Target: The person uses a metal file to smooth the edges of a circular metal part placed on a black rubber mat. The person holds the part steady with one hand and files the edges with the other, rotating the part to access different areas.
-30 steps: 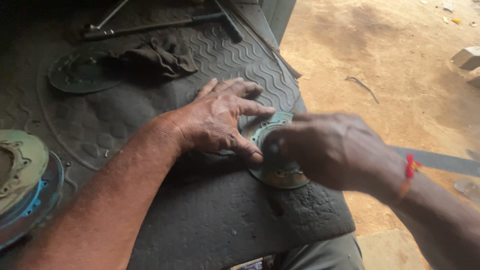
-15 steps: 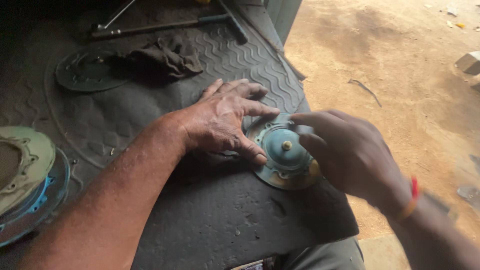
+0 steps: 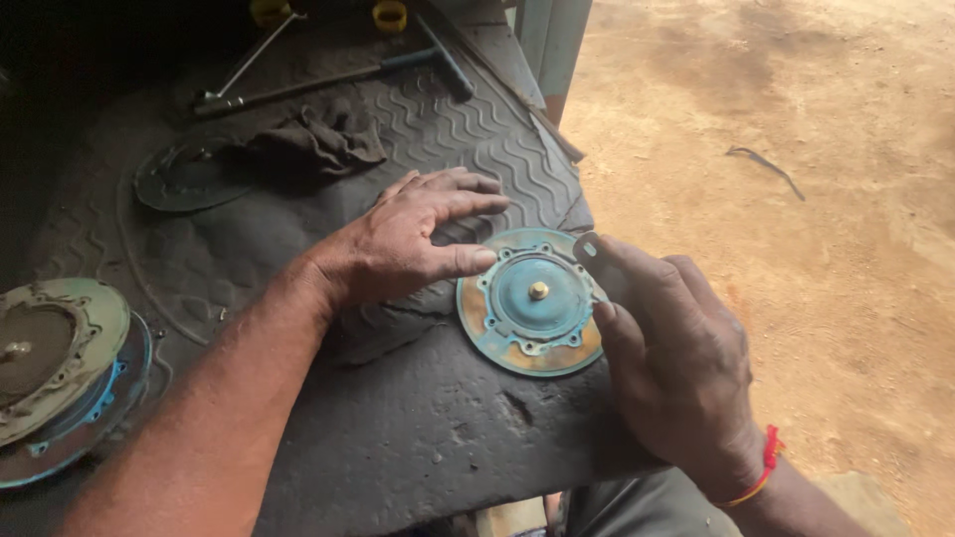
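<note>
A round teal, rust-stained metal disc (image 3: 532, 343) with a brass stud at its centre and a ring of bolt holes lies flat on a black ribbed rubber mat (image 3: 418, 438), near the mat's right edge. My left hand (image 3: 413, 239) rests palm down on the mat with its fingers spread, and its thumb tip touches the disc's left rim. My right hand (image 3: 676, 348) is at the disc's right side. It pinches a small flat grey metal piece with a hole (image 3: 587, 247) over the disc's upper right rim.
Stacked round plates (image 3: 60, 368) sit at the far left. A dark disc (image 3: 184, 179), a crumpled rag (image 3: 318, 134) and a long T-handled wrench (image 3: 338, 75) lie at the back. Bare sandy ground (image 3: 796, 199) lies beyond the mat's right edge.
My right hand has drawn back from on top of the disc to its right side, uncovering the disc's face and stud. My left hand has stayed in place.
</note>
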